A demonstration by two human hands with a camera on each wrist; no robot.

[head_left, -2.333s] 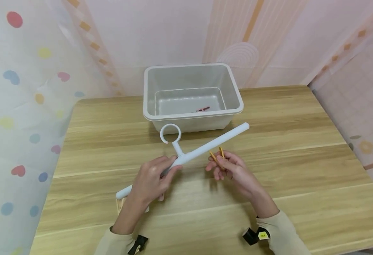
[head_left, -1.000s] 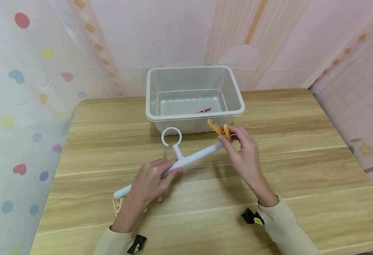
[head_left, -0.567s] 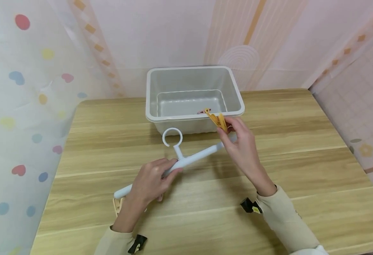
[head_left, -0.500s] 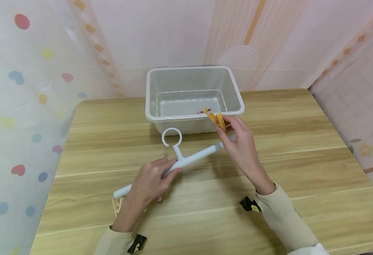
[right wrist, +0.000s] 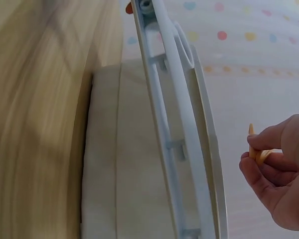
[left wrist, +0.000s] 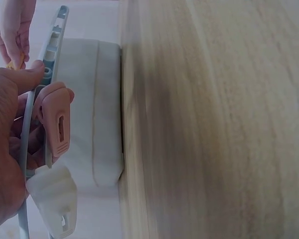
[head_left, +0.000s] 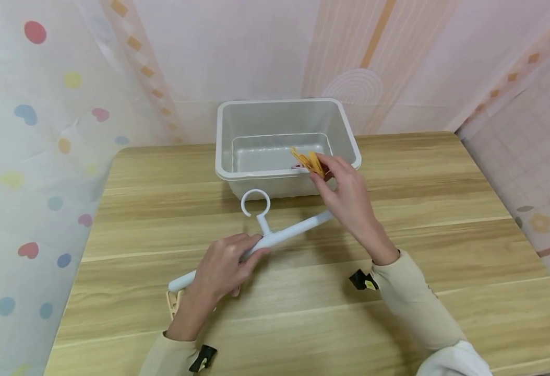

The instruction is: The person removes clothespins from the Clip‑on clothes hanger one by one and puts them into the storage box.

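The left hand [head_left: 218, 271] grips the white hanger [head_left: 275, 237] near its middle, slanted over the table [head_left: 444, 219], so the pink peg [left wrist: 55, 124] and white peg [left wrist: 55, 199] on it hang within reach. The right hand [head_left: 345, 196] pinches a yellow peg [head_left: 307, 161] at its fingertips, above the near rim of the grey tub [head_left: 286, 141], clear of the hanger. A pink peg lies on the tub floor, mostly hidden behind the yellow one.

A light wooden table [head_left: 444, 250] with visible grain stands against a pale pink wall [head_left: 256, 47] bearing orange stripe patterns. A translucent curtain [head_left: 31, 130] printed with coloured dots and hearts hangs at left. Lighting is even.
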